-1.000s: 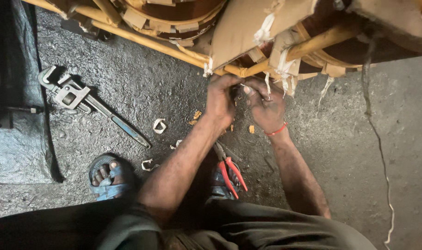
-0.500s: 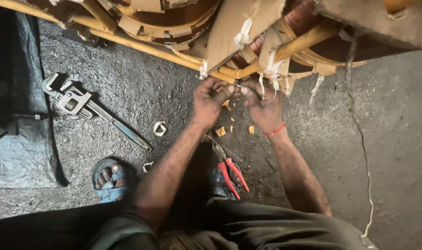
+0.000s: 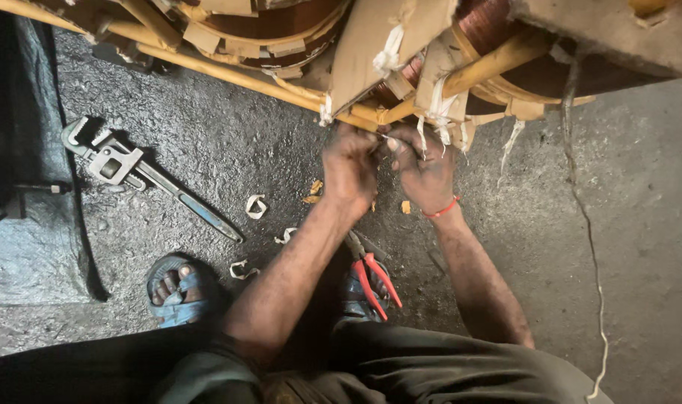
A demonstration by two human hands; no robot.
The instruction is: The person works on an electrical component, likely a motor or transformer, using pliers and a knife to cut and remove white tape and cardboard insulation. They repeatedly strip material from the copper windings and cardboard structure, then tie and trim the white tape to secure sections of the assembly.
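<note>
My left hand [image 3: 350,166] and my right hand [image 3: 422,166] meet under the edge of a large coil assembly of copper windings [image 3: 274,22] wrapped in tan paper. Both pinch at a thin white tie strip [image 3: 389,138] where a yellow sleeved lead [image 3: 229,71] joins another. The fingertips of each hand are closed together on that strip, partly hidden by the paper flap [image 3: 378,45]. A red band circles my right wrist.
A large pipe wrench [image 3: 143,176] lies on the dark gritty floor to the left. Red-handled pliers [image 3: 371,273] rest by my right foot. White tape scraps [image 3: 256,206] are scattered about, my left sandalled foot [image 3: 178,288] is lower left, and a thin cord [image 3: 591,247] trails at right.
The view has drifted slightly; both hands stay at the same joint, shifted a little up and closer under the paper flap. Tools on the floor have not moved.
</note>
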